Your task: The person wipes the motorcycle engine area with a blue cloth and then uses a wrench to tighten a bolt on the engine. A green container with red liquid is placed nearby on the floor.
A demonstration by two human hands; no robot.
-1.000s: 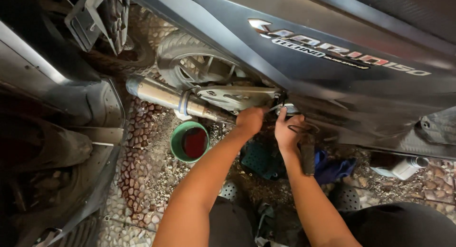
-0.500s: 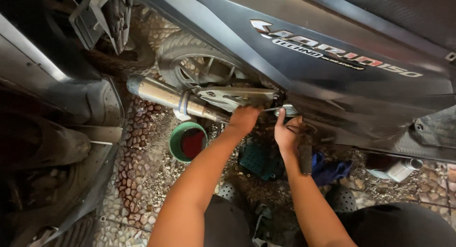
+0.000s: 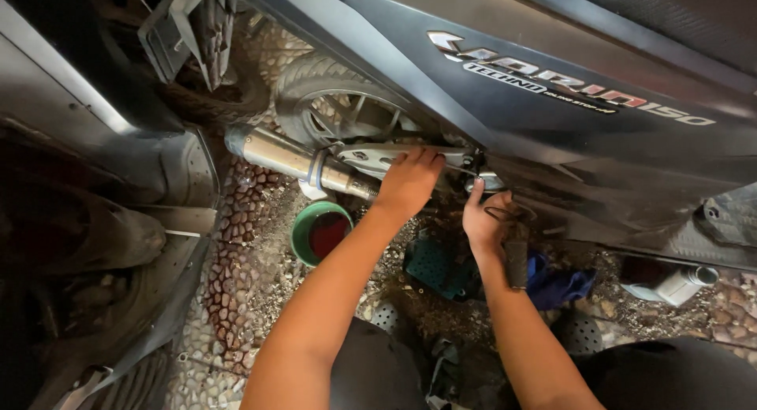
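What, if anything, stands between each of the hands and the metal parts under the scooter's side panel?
Nothing visible does. The left hand rests directly on the silver bracket beside the exhaust pipe. The right hand reaches the small metal fitting under the dark side panel; whether its fingertips touch it cannot be told.

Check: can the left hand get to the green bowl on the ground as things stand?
Probably yes. The left hand rests on the silver exhaust, and the green bowl sits uncovered on the pebbled ground just below the forearm, nothing between.

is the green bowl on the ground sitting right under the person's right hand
No, the green bowl sits on the pebbled ground beside the left forearm, below the exhaust pipe, while the right hand is farther over by the scooter body.
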